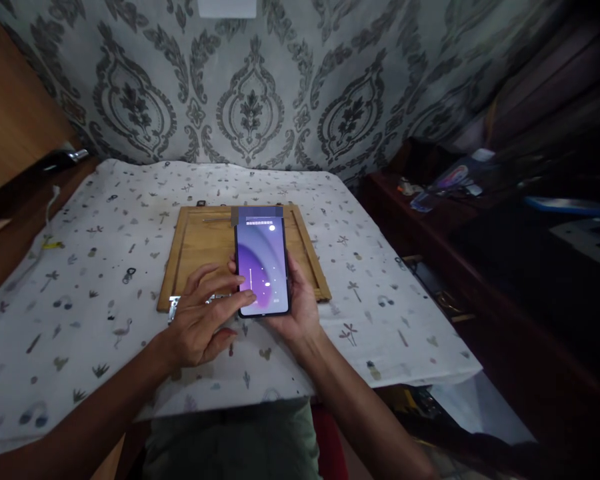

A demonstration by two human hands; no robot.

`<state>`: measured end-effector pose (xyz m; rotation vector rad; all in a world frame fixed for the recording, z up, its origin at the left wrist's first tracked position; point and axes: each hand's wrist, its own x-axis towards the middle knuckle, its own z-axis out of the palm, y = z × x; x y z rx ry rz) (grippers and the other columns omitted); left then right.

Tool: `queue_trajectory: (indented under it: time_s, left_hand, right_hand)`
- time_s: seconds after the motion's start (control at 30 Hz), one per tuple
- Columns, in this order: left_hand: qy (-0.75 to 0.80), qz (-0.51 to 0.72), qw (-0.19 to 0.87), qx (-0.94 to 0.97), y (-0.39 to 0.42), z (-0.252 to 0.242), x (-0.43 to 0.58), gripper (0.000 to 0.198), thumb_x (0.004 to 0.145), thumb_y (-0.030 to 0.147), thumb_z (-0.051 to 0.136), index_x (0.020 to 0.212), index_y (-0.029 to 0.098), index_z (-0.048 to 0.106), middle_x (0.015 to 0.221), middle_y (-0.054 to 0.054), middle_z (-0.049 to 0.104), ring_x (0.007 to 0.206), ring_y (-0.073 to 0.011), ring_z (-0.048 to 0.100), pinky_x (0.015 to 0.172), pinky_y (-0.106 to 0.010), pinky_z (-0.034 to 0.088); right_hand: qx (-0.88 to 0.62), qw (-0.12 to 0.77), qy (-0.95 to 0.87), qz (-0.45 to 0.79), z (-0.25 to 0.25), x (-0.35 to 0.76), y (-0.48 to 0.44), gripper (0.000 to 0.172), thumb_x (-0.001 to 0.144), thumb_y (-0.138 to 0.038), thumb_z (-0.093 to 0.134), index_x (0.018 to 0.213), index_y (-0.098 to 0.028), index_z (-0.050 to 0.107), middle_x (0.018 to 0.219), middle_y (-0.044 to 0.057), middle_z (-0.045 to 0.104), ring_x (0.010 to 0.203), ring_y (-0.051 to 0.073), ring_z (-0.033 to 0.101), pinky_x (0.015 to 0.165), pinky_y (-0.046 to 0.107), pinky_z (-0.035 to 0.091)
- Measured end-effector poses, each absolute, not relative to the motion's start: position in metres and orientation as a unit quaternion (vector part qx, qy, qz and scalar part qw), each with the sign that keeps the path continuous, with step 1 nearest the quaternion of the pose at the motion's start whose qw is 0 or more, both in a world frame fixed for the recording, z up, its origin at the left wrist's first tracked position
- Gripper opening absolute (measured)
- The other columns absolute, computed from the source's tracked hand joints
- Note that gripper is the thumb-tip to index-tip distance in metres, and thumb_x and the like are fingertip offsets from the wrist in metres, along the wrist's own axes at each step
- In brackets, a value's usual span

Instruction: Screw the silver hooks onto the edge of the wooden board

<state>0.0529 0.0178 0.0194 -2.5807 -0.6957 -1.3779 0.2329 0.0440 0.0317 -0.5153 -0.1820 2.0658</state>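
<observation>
A smartphone (263,257) with a lit purple screen is held upright above the table, its display showing a pattern-lock grid of dots with a line drawn on the left. My right hand (301,300) grips it from below and behind, fingers wrapped round both edges. My left hand (205,313) is open, with its index fingertip at the lower left of the screen and the other fingers apart. Behind the phone, a wooden panel (200,243) with a raised frame lies flat on the table. Metal hinge-like pieces (174,307) at its front edge are partly hidden by my left hand.
The panel rests on a white printed tablecloth (360,267). At the right, a dark shelf (445,247) bears a clear bottle (453,180) and other items. A yellow object (53,245) lies at the left edge. A patterned curtain or wallpaper (250,100) stands behind the table.
</observation>
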Motion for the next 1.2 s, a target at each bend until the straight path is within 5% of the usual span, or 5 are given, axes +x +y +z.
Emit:
queue_trajectory:
  time_s: [0.43,0.7,1.03,1.2]
  left_hand:
    - [-0.293,-0.437,0.094,-0.845,0.02,0.02,0.056,0.053,0.108,0.037,0.041,0.156,0.014,0.037,0.121,-0.01,0.076,0.131,-0.0274,0.056,0.121,-0.051,0.031]
    - [-0.297,-0.501,0.078,-0.809,0.018,0.02,0.051,0.045,0.106,0.032,0.042,0.148,0.019,0.047,0.113,-0.01,0.072,0.114,-0.0265,0.061,0.107,-0.048,0.046]
    - [-0.314,-0.511,0.071,-0.797,0.017,0.016,0.051,0.042,0.106,0.036,0.041,0.144,0.02,0.05,0.109,-0.009,0.071,0.111,-0.0272,0.06,0.107,-0.049,0.045]
    - [-0.321,-0.498,0.065,-0.803,0.016,0.016,0.049,0.044,0.105,0.036,0.041,0.145,0.02,0.049,0.112,-0.01,0.071,0.114,-0.0279,0.061,0.107,-0.05,0.046]
  right_hand:
    - [-0.232,0.46,-0.093,0.852,0.018,0.228,0.04,0.025,0.09,-0.04,0.066,0.101,-0.018,0.073,0.092,0.006,0.082,0.099,0.026,0.077,0.096,0.044,0.061]
    - [-0.239,0.464,-0.106,0.847,0.016,0.229,0.039,0.029,0.088,-0.042,0.07,0.103,-0.018,0.075,0.094,0.006,0.083,0.103,0.027,0.076,0.1,0.047,0.058]
    - [-0.247,0.465,-0.103,0.844,0.027,0.225,0.037,0.031,0.096,-0.045,0.058,0.096,-0.02,0.076,0.098,0.006,0.084,0.11,0.028,0.075,0.102,0.05,0.057]
    - [-0.249,0.453,-0.112,0.849,0.028,0.224,0.039,0.037,0.099,-0.044,0.053,0.109,-0.017,0.076,0.102,0.008,0.083,0.111,0.027,0.074,0.104,0.049,0.056]
